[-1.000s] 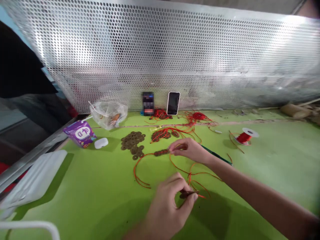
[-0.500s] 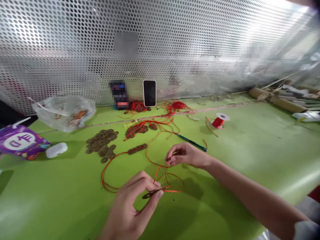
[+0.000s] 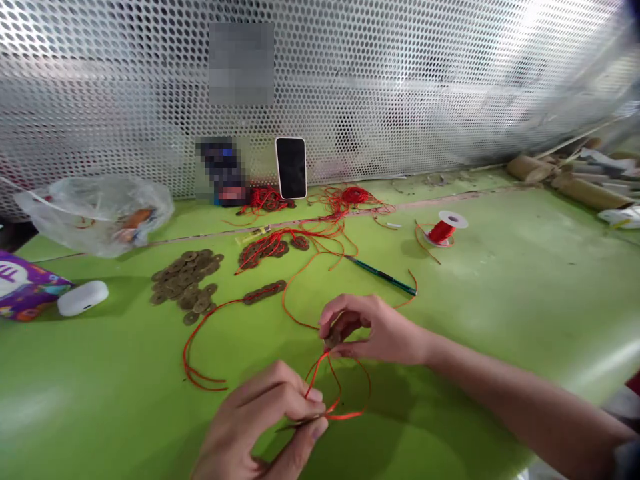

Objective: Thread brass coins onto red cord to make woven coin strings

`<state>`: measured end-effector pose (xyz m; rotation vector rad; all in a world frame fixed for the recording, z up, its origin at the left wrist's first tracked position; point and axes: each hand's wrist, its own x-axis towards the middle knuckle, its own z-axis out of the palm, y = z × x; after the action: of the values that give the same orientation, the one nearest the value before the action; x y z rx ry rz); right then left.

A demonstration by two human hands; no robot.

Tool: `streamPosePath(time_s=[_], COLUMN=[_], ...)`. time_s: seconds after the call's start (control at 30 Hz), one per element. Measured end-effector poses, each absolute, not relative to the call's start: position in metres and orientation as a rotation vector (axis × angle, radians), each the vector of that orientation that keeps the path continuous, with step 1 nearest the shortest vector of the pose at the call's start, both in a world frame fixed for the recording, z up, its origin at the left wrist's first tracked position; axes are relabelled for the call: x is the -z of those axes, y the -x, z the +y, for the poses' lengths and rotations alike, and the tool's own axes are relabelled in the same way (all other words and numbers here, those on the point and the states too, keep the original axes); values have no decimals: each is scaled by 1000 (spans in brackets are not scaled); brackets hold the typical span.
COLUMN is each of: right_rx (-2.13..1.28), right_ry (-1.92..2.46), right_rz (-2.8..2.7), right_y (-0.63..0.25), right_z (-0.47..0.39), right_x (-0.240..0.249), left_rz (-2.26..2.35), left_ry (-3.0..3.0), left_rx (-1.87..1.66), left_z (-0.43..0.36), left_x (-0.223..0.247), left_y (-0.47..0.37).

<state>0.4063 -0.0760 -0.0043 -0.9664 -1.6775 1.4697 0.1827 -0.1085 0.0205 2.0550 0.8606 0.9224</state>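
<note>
My left hand (image 3: pixel 263 417) is low in the middle of the head view, thumb and fingers pinched on a flat brown coin (image 3: pixel 295 424), seen nearly edge-on. Orange-red cord (image 3: pixel 345 417) comes out of that pinch and loops over to my right hand (image 3: pixel 383 330). Its curled fingers grip another round coin (image 3: pixel 332 341), with cord running just under it. Fingers partly hide both coins. Beyond the hands lies a finished-looking row of overlapping coins (image 3: pixel 265 292) bound with red cord, its two tails curving left.
Loose coins (image 3: pixel 185 277) are heaped at the left. Farther back lie corded coins (image 3: pixel 265 250), a red cord tangle (image 3: pixel 354 195), dark green tweezers (image 3: pixel 383 275) and a spool (image 3: pixel 443 230). A phone (image 3: pixel 291 168) leans on the perforated metal panel (image 3: pixel 350 87). A white case (image 3: pixel 83 298) sits left.
The right hand has come slightly nearer and now shows a coin in its fingers. My left hand has lowered a little, still pinching its coin. The camera view has shifted.
</note>
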Motion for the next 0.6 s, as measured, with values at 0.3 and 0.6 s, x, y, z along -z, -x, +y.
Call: streamPosePath(time_s=[0.3,0.6], right_rx=[-1432,-1477], right_ry=[951,892], right_rz=[-1842,-1768], right_y=[-403,-399], right_z=[-82,-84], right_x=[3,4], left_rz=[831,807], left_ry=[-2104,-2136], left_rx=[-868,-850], left_z=[-107,-105], left_x=[-24,-26], left_y=[-182,-183])
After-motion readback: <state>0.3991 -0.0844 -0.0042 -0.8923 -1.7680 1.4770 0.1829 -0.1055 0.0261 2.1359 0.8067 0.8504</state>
